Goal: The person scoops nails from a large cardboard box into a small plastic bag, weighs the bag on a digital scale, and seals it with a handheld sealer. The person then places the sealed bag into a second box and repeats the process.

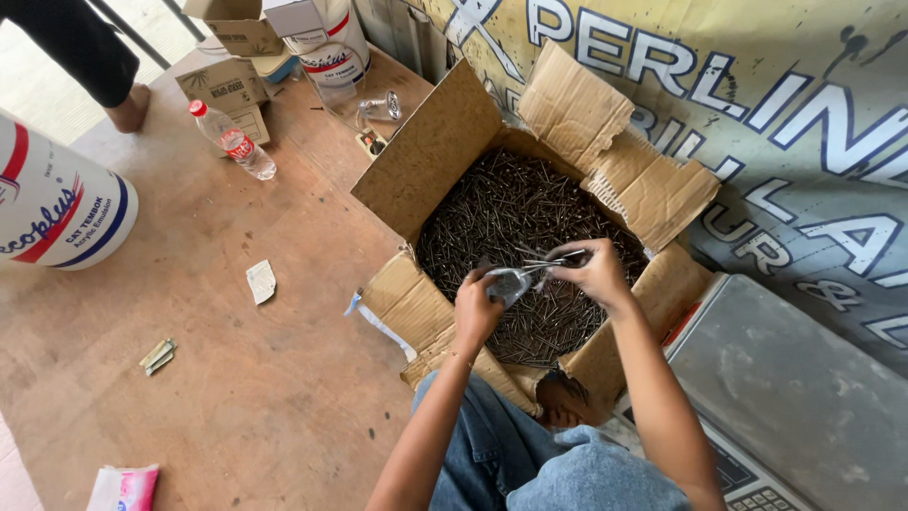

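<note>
While our left hand (476, 308) pinched a small clear bag (509, 282) over the open cardboard box (430, 151), our right hand (596, 273) gripped a bunch of nails (553, 261). Loose dark nails (501, 203) filled the box.

Two hands (478, 308), one cardboard box (430, 151), one bottle (233, 140), two buckets (57, 203).

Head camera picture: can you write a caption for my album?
Left hand holds a small clear bag while right hand drops nails in, above a cardboard box of nails.
</note>
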